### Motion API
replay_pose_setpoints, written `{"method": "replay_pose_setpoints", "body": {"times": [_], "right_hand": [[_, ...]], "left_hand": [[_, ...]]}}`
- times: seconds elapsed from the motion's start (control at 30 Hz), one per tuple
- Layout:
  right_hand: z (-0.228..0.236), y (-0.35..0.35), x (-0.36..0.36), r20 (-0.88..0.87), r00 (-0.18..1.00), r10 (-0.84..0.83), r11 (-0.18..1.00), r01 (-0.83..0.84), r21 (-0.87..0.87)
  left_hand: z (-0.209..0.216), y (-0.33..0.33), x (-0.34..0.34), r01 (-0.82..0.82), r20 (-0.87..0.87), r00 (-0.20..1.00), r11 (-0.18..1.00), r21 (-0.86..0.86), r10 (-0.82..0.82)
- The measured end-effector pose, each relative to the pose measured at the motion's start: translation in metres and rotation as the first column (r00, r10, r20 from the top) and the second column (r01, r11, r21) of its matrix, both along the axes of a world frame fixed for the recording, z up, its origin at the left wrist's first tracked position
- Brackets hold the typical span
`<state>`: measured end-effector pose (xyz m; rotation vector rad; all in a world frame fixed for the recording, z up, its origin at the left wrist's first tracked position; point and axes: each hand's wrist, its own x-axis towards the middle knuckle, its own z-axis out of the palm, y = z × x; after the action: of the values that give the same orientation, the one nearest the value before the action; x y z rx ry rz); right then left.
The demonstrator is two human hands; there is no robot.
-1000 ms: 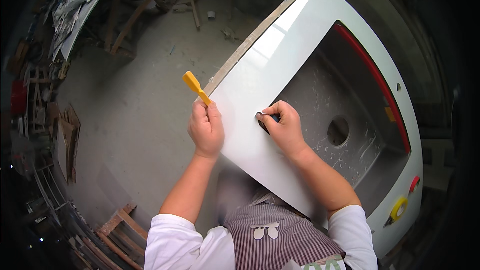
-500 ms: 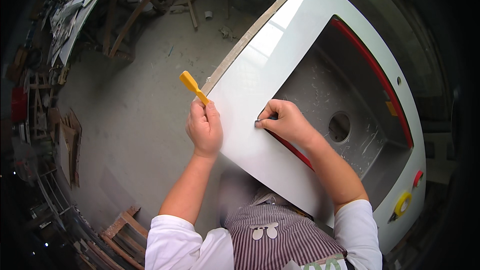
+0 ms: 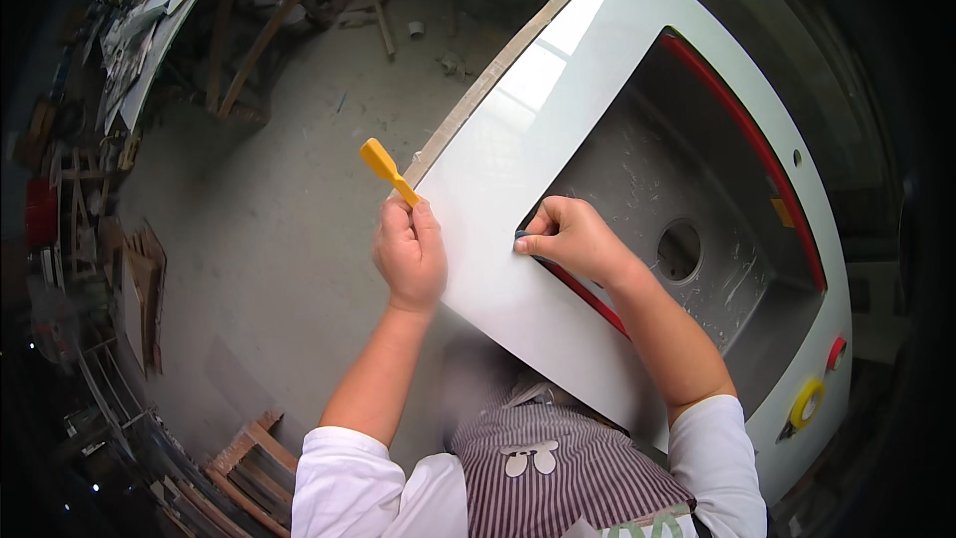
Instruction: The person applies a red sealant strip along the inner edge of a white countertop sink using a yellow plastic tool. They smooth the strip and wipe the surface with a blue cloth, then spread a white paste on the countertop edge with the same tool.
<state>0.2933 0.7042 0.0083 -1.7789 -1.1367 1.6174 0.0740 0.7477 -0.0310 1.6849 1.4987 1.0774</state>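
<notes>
A glossy white countertop (image 3: pixel 498 169) slants in front of me, with a dark grey sink basin (image 3: pixel 637 154) set in its cutout. Red strips (image 3: pixel 787 179) line parts of the opening's edge. My left hand (image 3: pixel 410 257) is closed around a yellow plastic scraper (image 3: pixel 386 167) at the countertop's left edge, its wide end pointing up and left. My right hand (image 3: pixel 570 237) pinches a small dark piece (image 3: pixel 521 236) at the near-left corner of the cutout; its kind is mostly hidden by the fingers.
On the countertop's right end sit a yellow tape roll (image 3: pixel 807 402) and a smaller red roll (image 3: pixel 836 353). An orange-yellow tag (image 3: pixel 783 212) is on the basin's right wall. Wooden frames (image 3: pixel 261 463) stand on the floor at the lower left, and a cluttered bench (image 3: pixel 164 25) at the upper left.
My right hand has shifted very slightly right and up with the small dark piece, along the cutout's corner. My left hand keeps the yellow scraper in nearly the same place.
</notes>
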Motion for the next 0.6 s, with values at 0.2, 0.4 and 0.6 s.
{"method": "replay_pose_setpoints", "body": {"times": [0.2, 0.4, 0.6], "right_hand": [[-0.026, -0.016, -0.023, -0.043, 0.944, -0.327, 0.913, 0.327, 0.242], [-0.002, 0.005, 0.003, -0.080, 0.996, -0.033, 0.999, 0.035, 0.024], [0.006, 0.006, 0.008, -0.128, 0.990, -0.067, 0.998, 0.068, 0.005]], "left_hand": [[-0.002, -0.001, -0.001, -0.004, 0.028, 1.000, 0.999, -0.034, 0.005], [0.003, -0.001, 0.000, 0.002, 0.072, 0.997, 1.000, -0.031, 0.000], [0.002, 0.000, -0.002, 0.015, 0.050, 0.999, 1.000, -0.005, -0.015]]}}
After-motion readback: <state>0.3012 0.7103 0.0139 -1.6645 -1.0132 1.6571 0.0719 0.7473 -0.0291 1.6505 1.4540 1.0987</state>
